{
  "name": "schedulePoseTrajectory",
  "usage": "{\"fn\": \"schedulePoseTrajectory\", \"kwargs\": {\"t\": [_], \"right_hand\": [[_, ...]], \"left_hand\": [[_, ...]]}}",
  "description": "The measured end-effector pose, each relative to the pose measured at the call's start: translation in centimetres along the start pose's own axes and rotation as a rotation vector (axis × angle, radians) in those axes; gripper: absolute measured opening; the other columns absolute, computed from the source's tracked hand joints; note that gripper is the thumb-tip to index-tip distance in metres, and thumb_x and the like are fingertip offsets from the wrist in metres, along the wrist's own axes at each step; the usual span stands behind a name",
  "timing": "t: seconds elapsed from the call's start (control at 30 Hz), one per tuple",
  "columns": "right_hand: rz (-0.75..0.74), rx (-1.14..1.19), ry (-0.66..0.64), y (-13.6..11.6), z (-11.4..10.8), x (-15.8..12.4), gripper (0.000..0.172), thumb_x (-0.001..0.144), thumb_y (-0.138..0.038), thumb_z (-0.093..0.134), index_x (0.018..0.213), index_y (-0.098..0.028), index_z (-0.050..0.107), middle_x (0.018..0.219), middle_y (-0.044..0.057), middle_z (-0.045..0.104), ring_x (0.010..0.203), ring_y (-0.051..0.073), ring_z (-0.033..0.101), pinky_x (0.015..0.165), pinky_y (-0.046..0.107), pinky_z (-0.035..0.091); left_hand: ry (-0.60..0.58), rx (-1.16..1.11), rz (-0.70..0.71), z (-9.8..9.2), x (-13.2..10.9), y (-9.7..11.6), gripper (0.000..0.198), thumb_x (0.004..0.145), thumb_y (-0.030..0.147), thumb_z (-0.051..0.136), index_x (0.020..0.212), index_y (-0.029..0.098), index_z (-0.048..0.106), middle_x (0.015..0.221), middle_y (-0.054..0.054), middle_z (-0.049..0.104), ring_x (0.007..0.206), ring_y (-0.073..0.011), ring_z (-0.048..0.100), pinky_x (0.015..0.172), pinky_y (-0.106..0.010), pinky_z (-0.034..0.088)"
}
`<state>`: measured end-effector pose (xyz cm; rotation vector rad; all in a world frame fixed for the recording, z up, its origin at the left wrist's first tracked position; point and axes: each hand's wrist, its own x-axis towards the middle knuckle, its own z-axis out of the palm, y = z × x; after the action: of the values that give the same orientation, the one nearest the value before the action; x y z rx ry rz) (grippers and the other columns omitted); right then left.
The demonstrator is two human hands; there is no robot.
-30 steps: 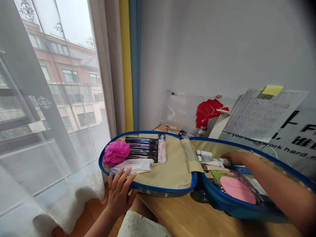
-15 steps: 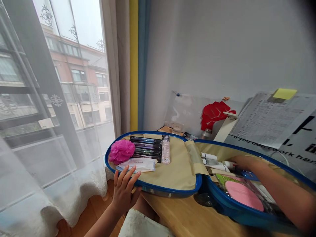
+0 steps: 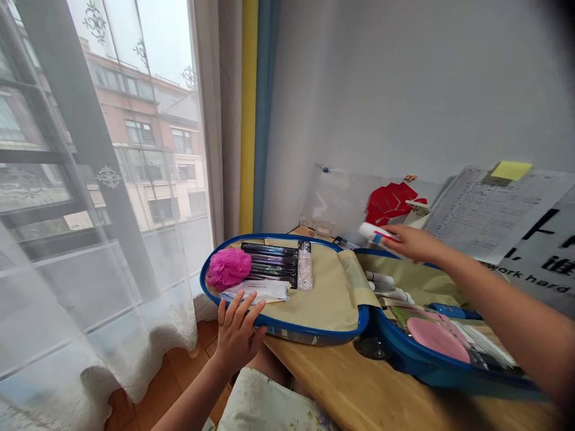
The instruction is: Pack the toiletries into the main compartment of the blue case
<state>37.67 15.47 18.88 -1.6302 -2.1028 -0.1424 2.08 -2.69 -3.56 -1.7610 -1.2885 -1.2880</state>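
Right hand (image 3: 415, 242) pinches a white tube (image 3: 372, 232) with red and blue marks, aloft over the back rim of the open blue case (image 3: 330, 317). Left hand (image 3: 237, 329), fingers spread, lies at the near rim, fingertips at a white packet (image 3: 263, 291). Hands well apart.

Handling (judged): tube light, smooth, probably soft-walled; grip mid-body, gently. Packet likely floppy, best lifted flat.

Materials: pink mesh puff (image 3: 230, 269), ruffled, round; flat pink oval (image 3: 438, 339); beige fabric lining, slightly creased; wood-grain counter (image 3: 332, 377).
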Motion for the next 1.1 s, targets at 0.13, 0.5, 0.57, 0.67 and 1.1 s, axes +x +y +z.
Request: {"fn": "schedulePoseTrajectory", "kwargs": {"t": [0.13,0.5,0.57,0.67,1.1], "right_hand": [[-0.356,0.003,-0.312,-10.4,4.9,-0.9,0.032,0.072,-0.023,0.069,0.104,-0.027,0.069,0.104,0.003,0.070,0.094,0.018,0.064,0.080,0.026,0.048],[-0.619,-0.179,-0.582,-23.5,13.9,-4.0,0.037,0.089,-0.040,0.054,0.118,-0.016,0.056,0.117,0.008,0.059,0.103,0.018,0.059,0.088,0.042,0.049],[-0.640,-0.195,-0.608,-23.6,14.1,-4.1,0.038,0.089,-0.039,0.054,0.120,-0.017,0.055,0.118,0.008,0.059,0.103,0.018,0.059,0.088,0.042,0.050],[-0.658,-0.216,-0.629,-23.8,14.3,-4.3,0.037,0.089,-0.038,0.054,0.119,-0.017,0.055,0.116,0.007,0.059,0.102,0.018,0.059,0.088,0.041,0.050],[-0.692,-0.194,-0.621,-23.8,15.4,-4.4,0.038,0.089,-0.039,0.054,0.119,-0.017,0.055,0.117,0.008,0.059,0.102,0.018,0.059,0.087,0.041,0.050]], "left_hand": [[0.002,0.010,-0.009,-0.1,0.1,0.1,0.032,0.089,0.030,0.045,0.115,0.021,0.062,0.119,-0.010,0.064,0.128,-0.0246,0.045,0.115,-0.046,0.015],[0.034,0.003,0.008,-0.2,0.5,0.2,0.032,0.089,0.030,0.045,0.115,0.020,0.061,0.117,-0.010,0.065,0.127,-0.0242,0.045,0.114,-0.045,0.014],[0.029,0.003,0.005,-0.1,0.4,0.1,0.033,0.089,0.031,0.045,0.117,0.020,0.061,0.118,-0.010,0.064,0.127,-0.0245,0.045,0.114,-0.045,0.014],[0.021,0.003,0.003,0.0,0.3,0.0,0.035,0.089,0.031,0.046,0.119,0.021,0.060,0.119,-0.010,0.064,0.128,-0.0244,0.044,0.114,-0.045,0.013],[0.019,0.013,-0.002,0.1,0.1,-0.1,0.035,0.089,0.032,0.045,0.118,0.020,0.061,0.119,-0.011,0.064,0.128,-0.0249,0.044,0.114,-0.046,0.013]]}}
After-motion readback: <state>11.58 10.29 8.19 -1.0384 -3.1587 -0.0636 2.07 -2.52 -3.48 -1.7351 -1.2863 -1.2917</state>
